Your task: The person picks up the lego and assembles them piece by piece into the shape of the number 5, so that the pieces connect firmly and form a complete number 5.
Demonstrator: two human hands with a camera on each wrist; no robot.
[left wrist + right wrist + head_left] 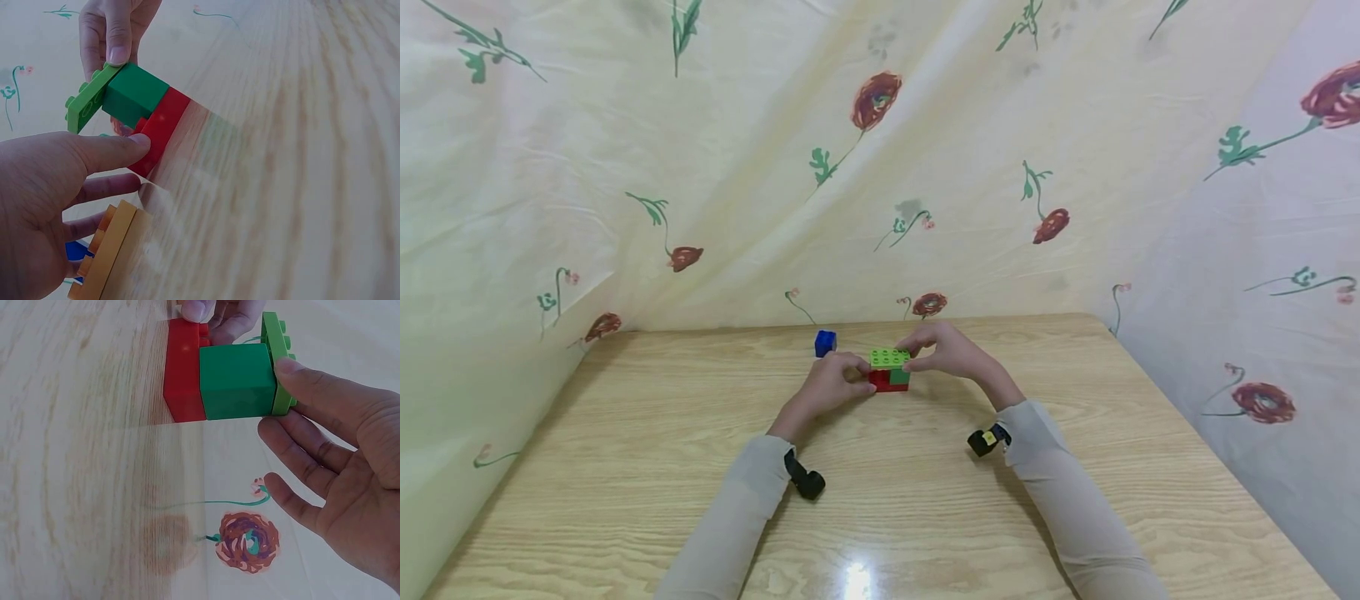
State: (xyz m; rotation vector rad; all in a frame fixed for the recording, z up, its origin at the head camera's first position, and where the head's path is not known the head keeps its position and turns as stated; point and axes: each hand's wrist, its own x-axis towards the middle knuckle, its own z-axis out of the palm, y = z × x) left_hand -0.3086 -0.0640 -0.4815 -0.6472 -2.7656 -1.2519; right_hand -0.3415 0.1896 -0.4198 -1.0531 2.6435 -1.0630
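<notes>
While two hands worked toward the far side of a wood-grain surface (pixel 925 500), a small toy stack (pixel 889 381) stood between them: a red brick (pixel 182 378) at the bottom, a green block (pixel 237 381) on its right end, a lime plate (pixel 889 358) on top, overhanging to the left. The left hand (pixel 835 383) had its grip clamped on the red brick; the right hand (pixel 951 350) had its grip pinched on the lime plate's right end. Pressing well probably called for a steady base, studs lined up and an even push straight down over the green block, as the unsupported end could have tipped; full seating could not be told. Beside the left fingers stood an orange brick (pixel 112 250), with a blue block (pixel 825 343) just beyond, both easily knocked; a flowered cloth (pixel 737 167) hung behind
</notes>
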